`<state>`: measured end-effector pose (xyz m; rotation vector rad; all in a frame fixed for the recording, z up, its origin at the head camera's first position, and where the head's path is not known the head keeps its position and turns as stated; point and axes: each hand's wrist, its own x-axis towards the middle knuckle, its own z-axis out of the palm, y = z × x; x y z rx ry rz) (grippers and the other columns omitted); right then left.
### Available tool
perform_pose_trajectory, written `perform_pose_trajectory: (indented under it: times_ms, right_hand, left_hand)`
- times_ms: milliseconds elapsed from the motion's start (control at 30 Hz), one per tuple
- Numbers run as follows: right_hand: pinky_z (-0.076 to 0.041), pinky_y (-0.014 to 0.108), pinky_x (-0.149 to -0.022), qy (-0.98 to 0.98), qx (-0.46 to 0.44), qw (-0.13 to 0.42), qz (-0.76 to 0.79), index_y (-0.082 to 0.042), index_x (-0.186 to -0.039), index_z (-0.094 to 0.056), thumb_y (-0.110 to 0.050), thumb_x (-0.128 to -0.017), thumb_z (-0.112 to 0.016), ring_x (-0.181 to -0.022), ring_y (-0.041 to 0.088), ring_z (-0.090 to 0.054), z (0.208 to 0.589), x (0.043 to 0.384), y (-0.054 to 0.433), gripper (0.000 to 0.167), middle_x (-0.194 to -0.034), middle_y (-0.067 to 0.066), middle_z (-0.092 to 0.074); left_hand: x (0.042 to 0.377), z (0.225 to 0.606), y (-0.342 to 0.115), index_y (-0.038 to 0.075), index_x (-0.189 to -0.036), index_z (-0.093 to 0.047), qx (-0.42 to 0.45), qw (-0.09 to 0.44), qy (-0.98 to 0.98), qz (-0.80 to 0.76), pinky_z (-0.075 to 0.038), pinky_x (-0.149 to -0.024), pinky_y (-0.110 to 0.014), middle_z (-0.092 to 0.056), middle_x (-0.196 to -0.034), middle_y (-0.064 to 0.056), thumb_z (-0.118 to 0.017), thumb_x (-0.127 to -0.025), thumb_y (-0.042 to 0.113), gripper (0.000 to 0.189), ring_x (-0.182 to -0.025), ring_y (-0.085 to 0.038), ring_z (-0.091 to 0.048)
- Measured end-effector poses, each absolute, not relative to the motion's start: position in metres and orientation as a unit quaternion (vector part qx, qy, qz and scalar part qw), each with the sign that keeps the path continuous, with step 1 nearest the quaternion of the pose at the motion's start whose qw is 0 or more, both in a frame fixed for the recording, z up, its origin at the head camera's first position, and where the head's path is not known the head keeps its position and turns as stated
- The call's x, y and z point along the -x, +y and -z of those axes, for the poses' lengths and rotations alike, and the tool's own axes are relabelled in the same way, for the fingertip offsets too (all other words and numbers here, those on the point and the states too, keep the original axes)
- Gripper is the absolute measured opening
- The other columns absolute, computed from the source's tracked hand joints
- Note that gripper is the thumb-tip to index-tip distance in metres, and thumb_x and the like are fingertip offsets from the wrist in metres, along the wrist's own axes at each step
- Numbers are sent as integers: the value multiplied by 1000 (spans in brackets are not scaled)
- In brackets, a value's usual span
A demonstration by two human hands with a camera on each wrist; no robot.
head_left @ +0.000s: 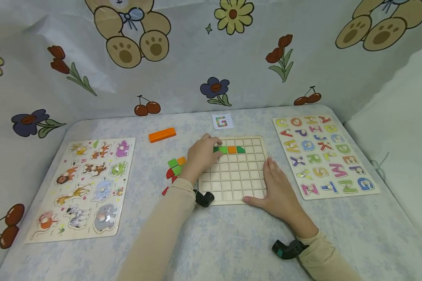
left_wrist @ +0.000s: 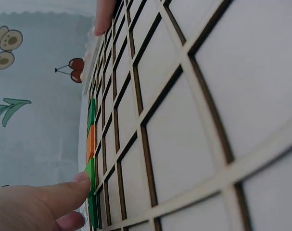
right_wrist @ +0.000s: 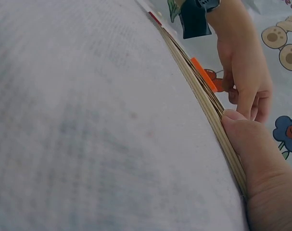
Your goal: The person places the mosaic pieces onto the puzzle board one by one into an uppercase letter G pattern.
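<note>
A pale wooden grid board (head_left: 237,170) lies on the table. Across its second row runs a line of tiles: a dark green one (head_left: 215,149) at the left, a light green square (head_left: 223,150), an orange square (head_left: 232,150) and a dark green rounded one (head_left: 240,150). My left hand (head_left: 201,158) is over the board's upper left, thumb tip against the light green square (left_wrist: 90,175) in the left wrist view. I cannot tell whether its fingers pinch a tile. My right hand (head_left: 280,191) steadies the lower right corner, fingers straight along the side, thumb (right_wrist: 237,122) on the front edge.
Loose green, orange and red tiles (head_left: 172,164) lie left of the board, partly behind my left arm. An orange bar (head_left: 162,135) and a small pattern card (head_left: 222,121) lie behind. An animal puzzle (head_left: 70,191) flanks the left, a letter puzzle (head_left: 323,156) the right.
</note>
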<state>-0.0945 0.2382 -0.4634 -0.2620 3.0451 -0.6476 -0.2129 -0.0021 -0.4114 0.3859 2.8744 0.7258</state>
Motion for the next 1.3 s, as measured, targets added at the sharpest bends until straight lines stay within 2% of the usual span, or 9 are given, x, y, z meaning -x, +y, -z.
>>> perform_pose_trajectory:
  times_ms: [267, 500, 733, 1000, 1300]
  right_hand:
    - [-16, 55, -122, 975, 84, 8, 207, 3, -157, -6, -83, -65, -68, -155, 37, -7, 464, 95, 238, 140, -166, 18, 0]
    - [-16, 55, -121, 975, 85, 8, 206, 3, -157, -6, -84, -65, -68, -155, 36, -7, 464, 95, 237, 140, -166, 18, 0]
    - [-17, 55, -121, 975, 85, 4, 205, 2, -157, -6, -83, -65, -68, -154, 37, -7, 465, 94, 238, 140, -166, 18, 0]
    - [-17, 55, -121, 975, 84, 6, 208, 2, -157, -6, -84, -65, -68, -155, 37, -7, 465, 95, 237, 140, -167, 17, 0]
    - [-16, 56, -121, 975, 83, 10, 206, 2, -157, -5, -83, -65, -69, -154, 37, -7, 464, 95, 238, 140, -167, 18, 1]
  left_hand:
    - [217, 415, 6, 25, -116, -71, -136, 74, 960, -234, -53, -73, -35, -58, -116, 0, -68, -95, 32, 23, -93, -19, -62]
    - [217, 415, 6, 23, -118, -71, -137, 76, 959, -238, -54, -77, -39, -58, -119, -2, -68, -95, 31, 25, -98, -21, -63]
    - [211, 408, -4, 24, -128, -65, -138, 65, 959, -241, -54, -72, -36, -57, -120, -2, -66, -96, 30, 32, -94, -20, -63]
    - [198, 395, -46, 25, -131, -63, -89, 59, 962, -250, -51, -68, -35, -56, -122, -4, -66, -96, 26, 35, -92, -21, -61]
    - [183, 402, -114, 18, -132, -60, -18, 81, 962, -258, -51, -82, -44, -55, -122, -9, -62, -97, 29, 36, -101, -29, -60]
